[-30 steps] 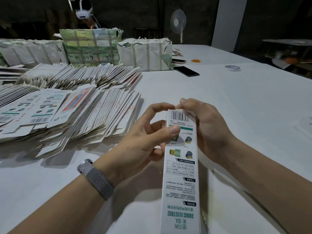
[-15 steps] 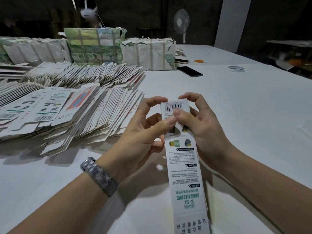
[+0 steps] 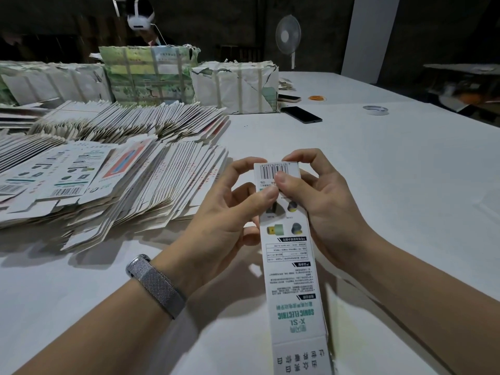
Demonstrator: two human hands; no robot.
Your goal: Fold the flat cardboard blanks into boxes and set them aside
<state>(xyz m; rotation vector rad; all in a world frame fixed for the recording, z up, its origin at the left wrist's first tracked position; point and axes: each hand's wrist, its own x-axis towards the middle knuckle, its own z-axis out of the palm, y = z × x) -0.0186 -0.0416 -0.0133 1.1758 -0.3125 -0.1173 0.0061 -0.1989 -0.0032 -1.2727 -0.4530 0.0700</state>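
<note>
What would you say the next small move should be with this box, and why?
Probably press the far end shut. Both the left hand and right hand pinch the box at its barcode end with thumbs on top, while the near flap sticks out unfolded, so that comes afterwards.

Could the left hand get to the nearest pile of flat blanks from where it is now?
Probably yes: the pile of flat blanks lies just beside the left hand with only bare table between, but that hand is gripping the box and must let go first.
</note>
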